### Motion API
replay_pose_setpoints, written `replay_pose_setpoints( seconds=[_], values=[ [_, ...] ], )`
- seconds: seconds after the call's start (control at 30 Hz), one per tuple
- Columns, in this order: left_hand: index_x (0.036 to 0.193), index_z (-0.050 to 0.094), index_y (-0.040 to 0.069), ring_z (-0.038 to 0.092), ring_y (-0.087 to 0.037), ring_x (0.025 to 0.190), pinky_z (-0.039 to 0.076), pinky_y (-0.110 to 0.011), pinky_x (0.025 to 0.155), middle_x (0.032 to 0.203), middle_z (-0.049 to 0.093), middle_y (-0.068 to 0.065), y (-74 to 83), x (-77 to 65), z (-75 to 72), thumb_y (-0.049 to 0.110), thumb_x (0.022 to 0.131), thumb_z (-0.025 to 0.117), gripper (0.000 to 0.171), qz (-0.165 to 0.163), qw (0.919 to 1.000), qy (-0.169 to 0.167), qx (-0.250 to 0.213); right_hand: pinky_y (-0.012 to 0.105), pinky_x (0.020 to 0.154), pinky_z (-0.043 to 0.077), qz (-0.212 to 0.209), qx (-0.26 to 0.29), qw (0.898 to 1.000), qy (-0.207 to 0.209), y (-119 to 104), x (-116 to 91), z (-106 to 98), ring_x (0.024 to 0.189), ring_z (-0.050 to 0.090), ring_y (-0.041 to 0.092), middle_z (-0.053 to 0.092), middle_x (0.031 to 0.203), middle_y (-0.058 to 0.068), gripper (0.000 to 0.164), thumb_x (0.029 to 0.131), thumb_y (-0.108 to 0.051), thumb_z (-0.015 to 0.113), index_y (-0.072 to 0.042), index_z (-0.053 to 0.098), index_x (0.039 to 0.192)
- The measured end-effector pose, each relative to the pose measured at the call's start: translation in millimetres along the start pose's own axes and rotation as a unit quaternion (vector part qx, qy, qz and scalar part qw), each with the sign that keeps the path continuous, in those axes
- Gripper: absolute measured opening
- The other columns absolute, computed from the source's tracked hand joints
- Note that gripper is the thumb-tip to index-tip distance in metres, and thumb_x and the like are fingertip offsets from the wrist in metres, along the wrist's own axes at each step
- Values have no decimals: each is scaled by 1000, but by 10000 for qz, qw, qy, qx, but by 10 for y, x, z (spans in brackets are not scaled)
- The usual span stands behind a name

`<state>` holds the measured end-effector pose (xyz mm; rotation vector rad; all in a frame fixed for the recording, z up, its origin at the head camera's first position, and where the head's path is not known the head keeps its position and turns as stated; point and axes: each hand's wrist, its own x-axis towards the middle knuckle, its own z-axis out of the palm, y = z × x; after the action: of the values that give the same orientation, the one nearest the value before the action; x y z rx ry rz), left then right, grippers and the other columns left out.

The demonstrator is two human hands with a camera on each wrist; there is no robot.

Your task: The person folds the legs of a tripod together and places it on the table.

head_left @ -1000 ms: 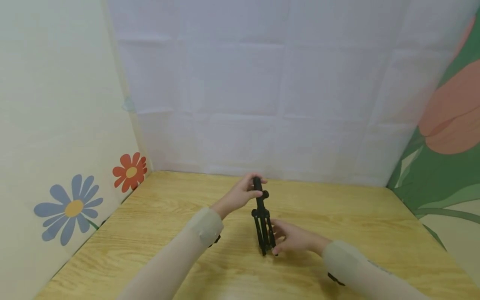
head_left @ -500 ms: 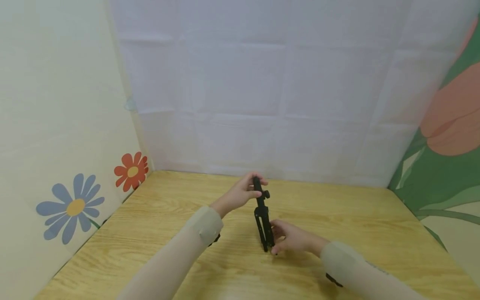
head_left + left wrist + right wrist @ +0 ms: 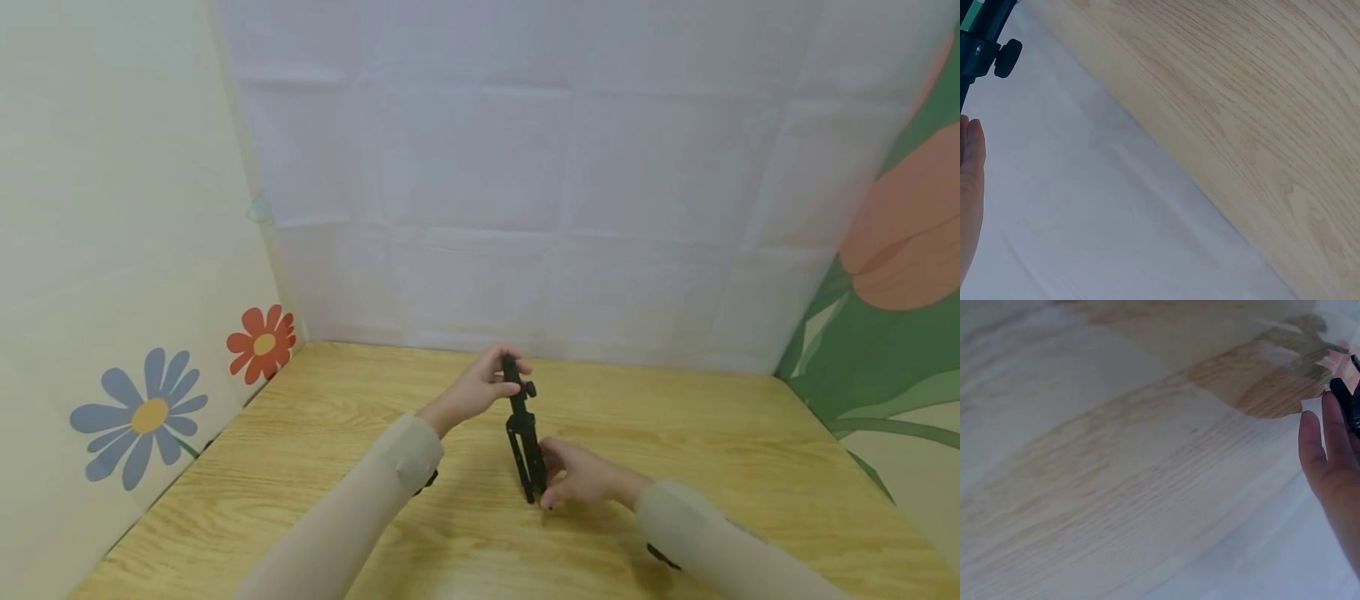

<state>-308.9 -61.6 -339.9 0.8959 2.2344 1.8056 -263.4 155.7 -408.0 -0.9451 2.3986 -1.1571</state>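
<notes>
A small black tripod [image 3: 526,454] with a side knob [image 3: 531,389] stands in the middle of the head view, legs folded together and pointing down. It leans slightly, its top toward the left. My left hand [image 3: 480,387] grips its upper column, thumb on the near side. Low on the legs, my right hand [image 3: 581,473] holds the tripod from the right, its thumb by the feet. The left wrist view shows the knob [image 3: 1007,58] and part of that hand at the left edge. Black leg parts [image 3: 1339,391] meet my right fingers in the right wrist view.
A wood-grain table [image 3: 360,400] lies beneath both hands. White sheeting [image 3: 465,167] rises behind it. Flower-patterned panels stand at the left [image 3: 135,250] and right [image 3: 900,350] sides.
The tripod has turned about its long axis, so its legs now overlap differently and the knob shows more from the side. Both hands have stayed nearly in place.
</notes>
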Motion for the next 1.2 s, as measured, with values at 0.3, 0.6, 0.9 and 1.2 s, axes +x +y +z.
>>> replay_pose_setpoints(
  seconds=[0.3, 0.6, 0.9, 1.2],
  values=[
    [123, 40, -5, 56, -41, 116, 50, -42, 93, 123, 55, -26, -7, -3, 14, -13, 94, 51, 32, -108, 9998, 121, 69, 43, 87, 51, 71, -227, 9996, 174, 1, 10, -5, 93, 63, 24, 66, 106, 14, 56, 76, -4, 81, 9, 50, 120],
    [121, 43, -5, 61, -38, 110, 51, -42, 92, 115, 60, -23, -6, -8, 32, -13, 91, 57, 34, -184, 9991, 333, 159, 44, 87, 51, 62, -103, 9998, 188, 17, 8, -3, 95, 64, 27, 66, 106, 18, 56, 75, 0, 81, 11, 50, 120],
    [120, 42, -6, 61, -40, 110, 49, -44, 93, 117, 60, -27, -34, -41, 9, -13, 91, 56, 33, -263, 9987, 412, 124, 42, 89, 49, 79, -332, 9994, -67, 40, -18, -44, 95, 62, 23, 64, 105, 9, 60, 72, 2, 82, 6, 49, 121],
    [123, 44, -5, 63, -34, 107, 51, -41, 91, 113, 63, -21, -53, -40, 3, -9, 92, 59, 35, -513, 9967, 592, 218, 50, 91, 48, 474, -290, 9985, -15, -49, -37, -47, 99, 62, 29, 66, 108, 16, 67, 75, -2, 82, 13, 46, 129]
  ],
)
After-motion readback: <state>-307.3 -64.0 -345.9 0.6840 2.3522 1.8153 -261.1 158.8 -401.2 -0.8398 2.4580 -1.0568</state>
